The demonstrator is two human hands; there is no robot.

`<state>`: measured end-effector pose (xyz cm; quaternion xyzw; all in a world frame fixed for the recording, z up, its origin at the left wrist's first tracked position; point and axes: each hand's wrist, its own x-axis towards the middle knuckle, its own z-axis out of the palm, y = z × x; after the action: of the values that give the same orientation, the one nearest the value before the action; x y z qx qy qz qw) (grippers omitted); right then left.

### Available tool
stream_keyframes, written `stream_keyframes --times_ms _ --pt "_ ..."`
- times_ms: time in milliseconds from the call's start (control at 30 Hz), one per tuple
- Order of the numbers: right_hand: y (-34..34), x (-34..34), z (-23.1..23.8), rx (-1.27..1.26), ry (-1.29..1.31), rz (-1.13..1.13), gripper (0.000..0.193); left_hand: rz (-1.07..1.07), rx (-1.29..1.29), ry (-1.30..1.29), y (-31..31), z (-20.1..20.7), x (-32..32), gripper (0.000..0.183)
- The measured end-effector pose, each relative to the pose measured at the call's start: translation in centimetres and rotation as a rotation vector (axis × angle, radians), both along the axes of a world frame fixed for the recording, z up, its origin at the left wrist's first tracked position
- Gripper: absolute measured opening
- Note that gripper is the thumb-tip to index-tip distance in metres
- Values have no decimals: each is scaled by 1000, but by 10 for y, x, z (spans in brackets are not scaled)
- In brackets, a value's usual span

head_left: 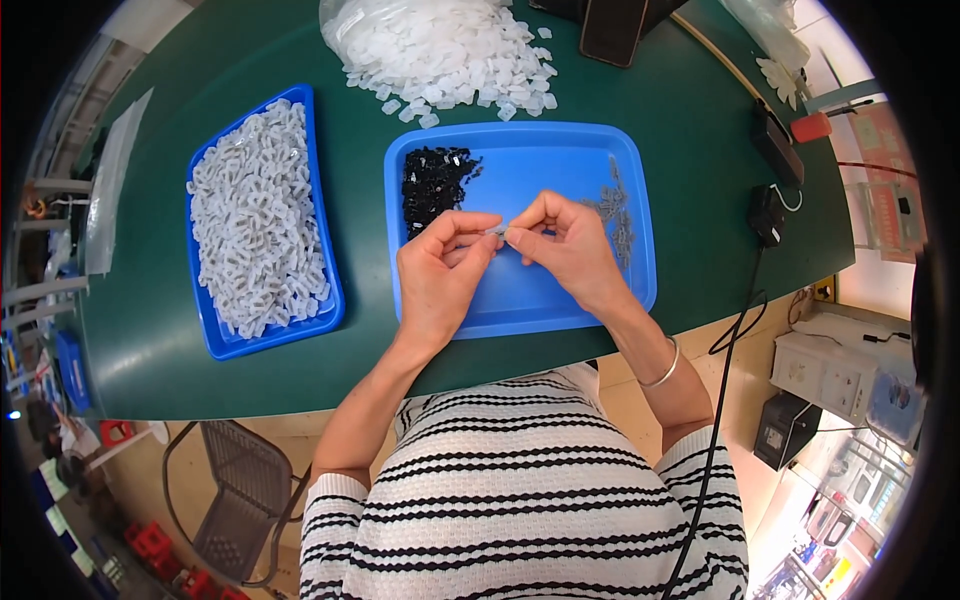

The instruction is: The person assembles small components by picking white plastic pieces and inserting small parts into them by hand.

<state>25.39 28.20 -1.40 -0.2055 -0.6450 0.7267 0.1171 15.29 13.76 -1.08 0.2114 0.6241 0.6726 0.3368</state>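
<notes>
Over the middle of a blue tray (520, 308), my left hand (440, 275) and my right hand (572, 252) meet at the fingertips. Both pinch one small pale grey plastic piece (499, 230), mostly covered by the fingers. A heap of small black parts (436, 185) fills the tray's upper left corner, just beyond my left hand. Small grey parts (622, 228) lie scattered along the tray's right side, close to my right hand.
At left, a second blue tray (212, 335) is heaped with pale clip-like pieces (255, 220). Translucent white pieces (440, 50) spill from a bag at the far side. A phone-like dark object (612, 32) lies far right; a black cable (735, 350) hangs over the table's right edge.
</notes>
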Motion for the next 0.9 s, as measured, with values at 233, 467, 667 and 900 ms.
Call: stream_keyframes --times_ms 233,467,667,900 --pt "7 3 4 -243 -6 121 13 -29 -1 -33 -3 5 -4 16" --pt "-5 7 -7 -158 -13 153 14 -29 -30 -49 -14 0 7 17" --pt "0 -14 6 208 -65 279 6 18 55 -30 -32 4 -20 19" --pt "47 -61 -16 1194 150 95 11 583 -130 707 -124 23 -130 13"
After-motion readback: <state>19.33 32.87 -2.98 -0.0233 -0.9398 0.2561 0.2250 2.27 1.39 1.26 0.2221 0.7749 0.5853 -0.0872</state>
